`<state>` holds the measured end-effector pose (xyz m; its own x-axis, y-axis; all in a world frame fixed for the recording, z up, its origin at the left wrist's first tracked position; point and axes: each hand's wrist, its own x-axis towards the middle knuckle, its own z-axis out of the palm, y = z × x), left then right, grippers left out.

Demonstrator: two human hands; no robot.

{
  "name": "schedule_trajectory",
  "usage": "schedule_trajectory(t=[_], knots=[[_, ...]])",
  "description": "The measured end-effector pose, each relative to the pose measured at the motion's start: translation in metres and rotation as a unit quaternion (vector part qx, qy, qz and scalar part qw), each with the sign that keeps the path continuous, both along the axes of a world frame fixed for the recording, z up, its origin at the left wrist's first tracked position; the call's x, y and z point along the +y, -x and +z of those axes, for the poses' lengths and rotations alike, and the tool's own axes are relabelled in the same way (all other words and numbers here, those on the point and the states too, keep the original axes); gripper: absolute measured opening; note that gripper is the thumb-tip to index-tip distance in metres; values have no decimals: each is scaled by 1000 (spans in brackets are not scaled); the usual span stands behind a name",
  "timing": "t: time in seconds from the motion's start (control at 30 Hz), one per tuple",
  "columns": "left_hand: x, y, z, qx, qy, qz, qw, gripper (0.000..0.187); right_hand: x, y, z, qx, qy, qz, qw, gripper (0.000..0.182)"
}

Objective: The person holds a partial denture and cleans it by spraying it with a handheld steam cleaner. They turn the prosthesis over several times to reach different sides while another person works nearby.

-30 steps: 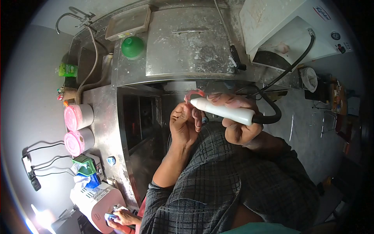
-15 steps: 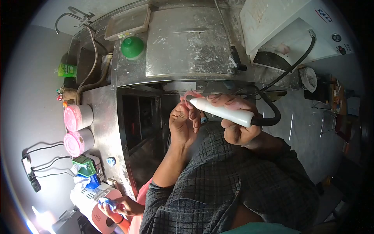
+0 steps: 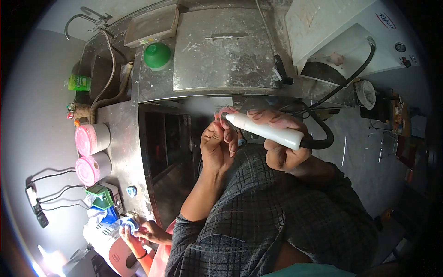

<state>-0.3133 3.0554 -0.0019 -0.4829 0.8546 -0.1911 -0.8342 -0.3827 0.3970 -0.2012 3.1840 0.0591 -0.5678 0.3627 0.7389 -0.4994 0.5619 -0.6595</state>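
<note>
Right hand: closed around a white handpiece, gripped like a thick pen so that its narrow tip is steered toward the left hand.
Handpiece: smooth, tapered white cylinder; a black hose is fitted at its rear end and is looped up to the white machine at the counter's far right corner.
Left hand: fingers pinched shut on a small pink piece, held up at the tool's tip, in front of the counter's front edge and above the dark opening below it.
Pink piece: curved, arch-like, glossy; finer detail cannot be told.
Hold: the piece is braced by the fingertips close to the tip, judged to be for steadiness.
Counter: dull sheet metal, scratched and dusted white.
Green funnel: plastic, set mouth-down at the far left part of the counter, beside a flat tray.
Pink tubs: two round tubs, lidded pink, stood on the left side shelf.
Other person's hands: seen at the lower left, closed about a small blue thing over a white appliance.
</note>
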Motion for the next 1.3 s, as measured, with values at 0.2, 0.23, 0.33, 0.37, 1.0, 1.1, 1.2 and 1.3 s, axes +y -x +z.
schedule_trajectory(t=[0.2, 0.23, 0.33, 0.37, 1.0, 1.1, 1.2, 1.3], knots=[[6, 0, -1, 46, 17, 7, 999, 25, 9, 6, -4, 50, -21, -55, 997, 23], [5, 0, 0, 80, 38, 14, 996, 27, 8, -2, -8, -12, 13, -122, 992, 25], [11, 1, 2, 103, 71, 50, 991, 17, 19, 10, 3, 42, 2, -170, 985, 28], [12, 2, 2, 128, 104, 62, 984, 13, 22, 10, 8, 22, -23, -172, 985, 28], [15, 19, -10, 40, 79, 78, 993, 43, 39, 21, 5, -18, 12, -122, 992, 34], [19, 17, -11, 71, 80, 91, 990, 33, 40, 21, 4, -29, 23, -125, 991, 34], [22, 17, -12, 139, 97, 110, 979, 22, 41, 21, 2, -31, 36, -117, 992, 35], [20, 17, -13, 121, 75, 119, 983, 17, 42, 24, 2, -31, 14, -132, 991, 44]])
